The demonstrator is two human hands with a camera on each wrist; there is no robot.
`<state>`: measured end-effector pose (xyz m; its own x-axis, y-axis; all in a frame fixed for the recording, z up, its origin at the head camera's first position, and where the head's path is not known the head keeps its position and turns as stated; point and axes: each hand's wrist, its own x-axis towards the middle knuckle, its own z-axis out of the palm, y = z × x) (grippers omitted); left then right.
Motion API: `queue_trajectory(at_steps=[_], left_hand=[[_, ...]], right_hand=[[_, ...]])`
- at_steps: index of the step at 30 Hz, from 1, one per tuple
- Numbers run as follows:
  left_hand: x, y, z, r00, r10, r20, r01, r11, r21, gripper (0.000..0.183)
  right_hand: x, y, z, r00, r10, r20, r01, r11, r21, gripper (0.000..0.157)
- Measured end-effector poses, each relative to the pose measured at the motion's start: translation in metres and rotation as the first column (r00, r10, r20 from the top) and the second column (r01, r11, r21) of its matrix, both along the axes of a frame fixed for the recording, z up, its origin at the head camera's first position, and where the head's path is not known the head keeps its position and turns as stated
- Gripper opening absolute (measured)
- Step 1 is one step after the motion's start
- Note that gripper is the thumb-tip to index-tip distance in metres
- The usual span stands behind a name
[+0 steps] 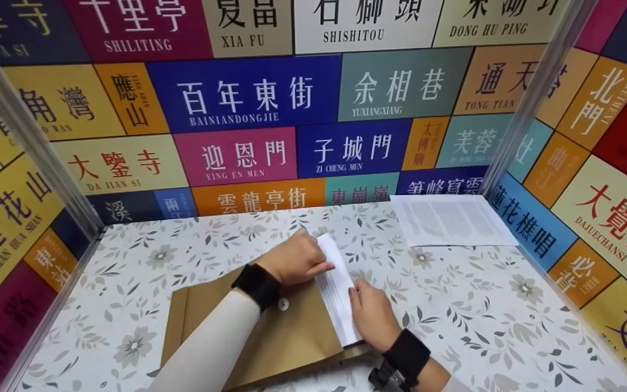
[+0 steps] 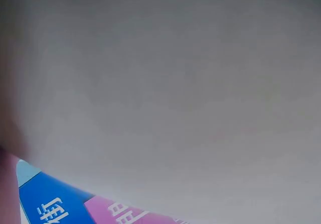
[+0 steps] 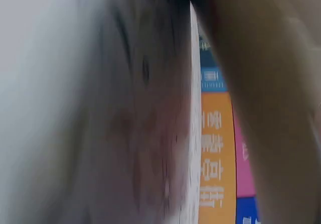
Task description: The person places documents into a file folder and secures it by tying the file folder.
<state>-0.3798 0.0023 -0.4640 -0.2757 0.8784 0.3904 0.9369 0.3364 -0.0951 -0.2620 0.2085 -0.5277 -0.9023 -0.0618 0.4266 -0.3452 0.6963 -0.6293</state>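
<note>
A brown paper document envelope [image 1: 286, 340] with a white button [image 1: 283, 304] on its face lies slanted on the table. Printed white sheets [image 1: 336, 291] stick out of its right-hand opening. At the far corner of that opening, my left hand [image 1: 297, 258] grips the envelope's edge with curled fingers, its thumb over the sheets. My right hand [image 1: 376, 316] pinches the outer edge of the sheets, thumb on top and fingers hidden beneath. A blurred pale surface fills most of the left wrist view. The right wrist view is mostly blur too.
Another printed sheet [image 1: 452, 220] lies at the back right of the table, against the wall. The tabletop [image 1: 139, 261] has a leaf and flower pattern. Walls with colourful sign panels [image 1: 243, 92] enclose it at the back and both sides.
</note>
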Motion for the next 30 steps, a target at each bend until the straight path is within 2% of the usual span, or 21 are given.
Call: queue_trajectory(at_steps=[3, 5, 7, 8, 10, 12, 14, 17, 22, 26, 28, 30], left_hand=[[0.001, 0.001, -0.006, 1.000, 0.005, -0.022, -0.006, 1.000, -0.021, 0.046], [0.002, 0.000, -0.010, 0.999, 0.008, -0.034, -0.009, 1.000, -0.026, 0.045], [0.002, -0.001, -0.014, 0.999, 0.014, -0.034, -0.015, 1.000, -0.021, 0.044], [0.001, -0.001, -0.016, 0.999, 0.020, -0.032, -0.020, 1.000, -0.018, 0.044], [0.001, -0.003, -0.019, 0.999, 0.031, -0.021, -0.032, 0.999, -0.011, 0.043], [0.000, -0.004, -0.021, 0.999, 0.037, -0.008, -0.037, 0.999, -0.002, 0.043], [0.000, -0.005, -0.021, 0.999, 0.033, -0.001, -0.033, 0.999, 0.008, 0.043], [0.001, -0.004, -0.020, 1.000, 0.012, 0.009, -0.012, 0.999, 0.029, 0.043], [0.002, -0.002, -0.016, 0.999, -0.007, 0.037, 0.004, 0.997, 0.082, 0.042], [0.004, -0.004, -0.016, 0.999, 0.010, 0.040, -0.014, 0.996, 0.085, 0.042], [0.004, -0.004, -0.016, 1.000, 0.013, 0.028, -0.015, 0.997, 0.074, 0.043], [0.005, -0.004, -0.017, 1.000, 0.016, 0.007, -0.016, 0.998, 0.057, 0.044]], right_hand=[[0.004, -0.006, -0.002, 0.999, 0.034, -0.001, -0.034, 0.996, 0.086, 0.023], [0.003, -0.006, -0.002, 0.998, 0.059, 0.033, -0.063, 0.991, 0.121, 0.023], [0.001, -0.002, 0.001, 0.990, 0.091, 0.108, -0.104, 0.987, 0.119, 0.023], [0.000, 0.001, 0.003, 0.978, 0.119, 0.172, -0.135, 0.987, 0.083, 0.022], [-0.002, 0.009, 0.008, 0.933, 0.175, 0.315, -0.180, 0.984, -0.014, 0.018], [-0.003, 0.016, 0.012, 0.874, 0.231, 0.426, -0.206, 0.973, -0.105, 0.016], [-0.002, 0.019, 0.015, 0.818, 0.295, 0.493, -0.230, 0.954, -0.190, 0.014], [-0.001, 0.017, 0.015, 0.775, 0.363, 0.518, -0.271, 0.930, -0.248, 0.014], [0.001, 0.015, 0.014, 0.745, 0.392, 0.540, -0.264, 0.916, -0.301, 0.013], [0.002, 0.015, 0.016, 0.725, 0.402, 0.559, -0.243, 0.909, -0.339, 0.008], [0.004, 0.014, 0.015, 0.718, 0.414, 0.559, -0.268, 0.906, -0.326, 0.004], [0.005, 0.011, 0.015, 0.719, 0.424, 0.551, -0.305, 0.905, -0.298, 0.007]])
